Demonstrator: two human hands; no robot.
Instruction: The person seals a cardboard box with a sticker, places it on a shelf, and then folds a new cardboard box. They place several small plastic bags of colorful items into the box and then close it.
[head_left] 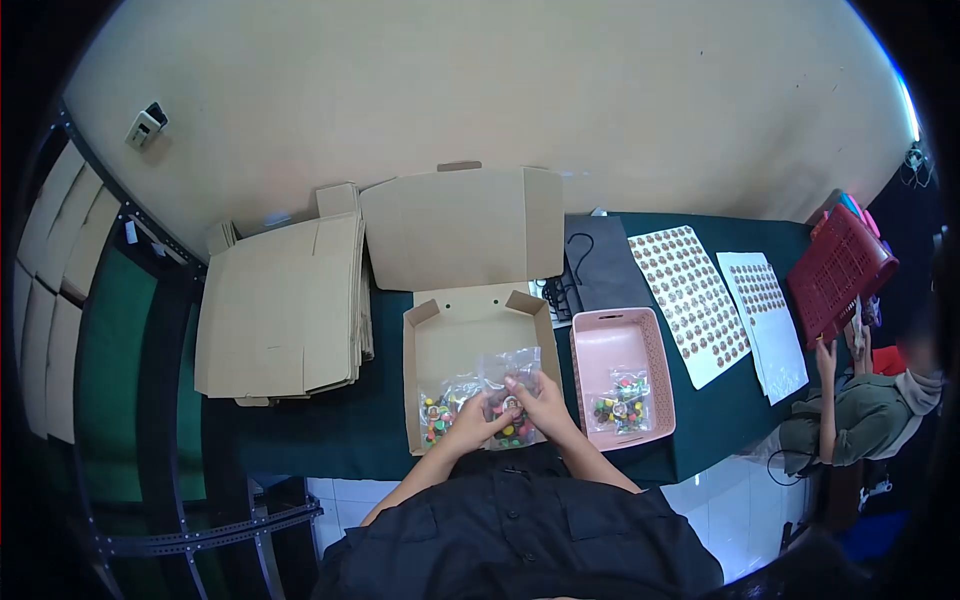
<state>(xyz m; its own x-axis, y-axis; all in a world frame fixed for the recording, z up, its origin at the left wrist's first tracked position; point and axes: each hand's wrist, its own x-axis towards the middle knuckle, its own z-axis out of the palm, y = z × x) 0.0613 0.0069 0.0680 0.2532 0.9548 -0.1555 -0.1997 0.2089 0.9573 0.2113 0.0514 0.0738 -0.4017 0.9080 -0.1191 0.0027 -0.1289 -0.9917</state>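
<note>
An open cardboard box (480, 320) lies in front of me with its lid (450, 230) raised at the back. Over its front right part, a clear plastic bag of colourful candies (515, 368) is held between my two hands. My left hand (468, 426) grips the bag's left side, its fingers partly hidden by the plastic. On the other side, my right hand (543, 408) pinches the bag, thumb on top. Another candy bag (436, 418) rests in the box's front left, partly covered by my left hand.
Right of the box, a pink basket (664, 400) contains candy bags (622, 405). Flattened cardboard boxes (280, 310) are stacked at left. Sticker sheets (690, 300), a black paper bag (605, 265) and a dark red basket (840, 265) are rightward, near another person (870, 420).
</note>
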